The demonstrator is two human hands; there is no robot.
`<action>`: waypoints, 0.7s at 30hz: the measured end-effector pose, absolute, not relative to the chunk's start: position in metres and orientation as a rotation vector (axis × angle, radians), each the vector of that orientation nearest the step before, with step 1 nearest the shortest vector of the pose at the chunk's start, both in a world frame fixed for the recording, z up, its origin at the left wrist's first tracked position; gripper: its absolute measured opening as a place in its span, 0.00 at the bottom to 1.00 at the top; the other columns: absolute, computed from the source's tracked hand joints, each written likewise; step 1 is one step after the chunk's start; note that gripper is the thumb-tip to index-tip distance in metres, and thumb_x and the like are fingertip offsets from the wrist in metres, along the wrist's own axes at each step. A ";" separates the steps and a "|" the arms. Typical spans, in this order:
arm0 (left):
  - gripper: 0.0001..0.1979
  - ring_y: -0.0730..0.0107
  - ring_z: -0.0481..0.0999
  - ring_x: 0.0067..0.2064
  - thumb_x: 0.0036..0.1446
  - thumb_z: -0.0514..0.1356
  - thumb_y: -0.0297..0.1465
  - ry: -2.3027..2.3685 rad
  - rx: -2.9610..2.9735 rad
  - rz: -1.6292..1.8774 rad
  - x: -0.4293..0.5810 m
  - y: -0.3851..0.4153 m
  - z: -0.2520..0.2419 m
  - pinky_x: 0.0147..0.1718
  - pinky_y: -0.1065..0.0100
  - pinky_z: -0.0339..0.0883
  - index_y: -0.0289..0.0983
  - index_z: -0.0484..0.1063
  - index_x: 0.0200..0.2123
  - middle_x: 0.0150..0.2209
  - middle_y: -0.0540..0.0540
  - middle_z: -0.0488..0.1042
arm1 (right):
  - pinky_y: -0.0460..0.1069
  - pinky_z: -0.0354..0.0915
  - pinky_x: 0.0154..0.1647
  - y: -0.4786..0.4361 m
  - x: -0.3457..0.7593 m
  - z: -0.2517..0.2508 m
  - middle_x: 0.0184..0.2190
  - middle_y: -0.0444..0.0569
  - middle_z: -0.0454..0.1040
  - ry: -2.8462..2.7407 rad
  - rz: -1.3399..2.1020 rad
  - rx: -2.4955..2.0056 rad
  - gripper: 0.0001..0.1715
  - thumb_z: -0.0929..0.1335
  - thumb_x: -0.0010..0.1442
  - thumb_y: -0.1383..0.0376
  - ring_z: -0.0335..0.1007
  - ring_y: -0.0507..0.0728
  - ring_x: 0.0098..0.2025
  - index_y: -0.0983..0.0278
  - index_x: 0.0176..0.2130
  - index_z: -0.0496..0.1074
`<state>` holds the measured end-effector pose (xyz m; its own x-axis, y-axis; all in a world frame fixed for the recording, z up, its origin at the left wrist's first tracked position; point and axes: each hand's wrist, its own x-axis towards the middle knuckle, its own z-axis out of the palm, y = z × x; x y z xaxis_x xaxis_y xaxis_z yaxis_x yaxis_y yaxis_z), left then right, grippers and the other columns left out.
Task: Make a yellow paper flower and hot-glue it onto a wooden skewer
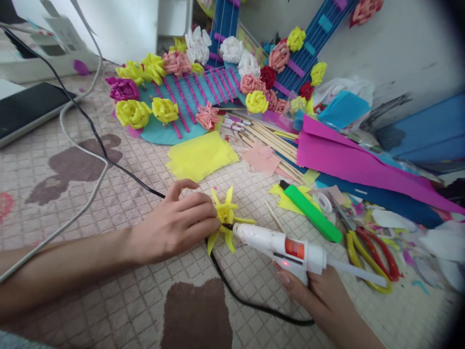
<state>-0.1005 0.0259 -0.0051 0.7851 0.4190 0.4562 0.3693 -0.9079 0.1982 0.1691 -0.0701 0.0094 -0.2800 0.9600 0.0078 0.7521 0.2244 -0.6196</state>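
Note:
A white hot glue gun (pixel 269 242) lies in the grip of my right hand (pixel 319 295), its red light lit and a clear glue stick (pixel 359 272) poking out of the back. Its dark nozzle meets the middle of a yellow paper flower (pixel 225 215) with pointed petals. My left hand (pixel 185 218) is closed at the flower's left side, its fingertips pinching the edge. From beneath the flower a black cord (pixel 240 298) curves toward my right hand.
Yellow tissue sheets (pixel 201 155), wooden sticks (pixel 272 138), a green cutter (pixel 312 213) and scissors (pixel 370 252) lie beyond and to the right. Flower-covered paper guitars (pixel 181 104) stand at the back. White and black cables (pixel 87 203) cross the left, near a phone (pixel 32 109).

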 end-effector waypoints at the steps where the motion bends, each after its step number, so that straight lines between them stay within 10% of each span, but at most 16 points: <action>1: 0.10 0.69 0.71 0.41 0.64 0.48 0.25 0.639 2.872 0.768 -0.100 0.026 -0.005 0.50 0.57 0.51 0.38 0.69 0.39 0.35 0.49 0.75 | 0.44 0.62 0.20 -0.070 0.169 0.010 0.20 0.41 0.67 -2.117 0.730 -1.591 0.10 0.62 0.61 0.58 0.63 0.52 0.21 0.59 0.32 0.67; 21: 0.07 0.68 0.70 0.40 0.63 0.52 0.26 0.706 2.797 0.775 -0.099 0.025 -0.007 0.49 0.58 0.52 0.39 0.70 0.38 0.35 0.49 0.74 | 0.46 0.64 0.21 -0.070 0.175 0.010 0.19 0.42 0.68 -2.140 0.682 -1.585 0.12 0.62 0.60 0.57 0.65 0.53 0.20 0.60 0.29 0.67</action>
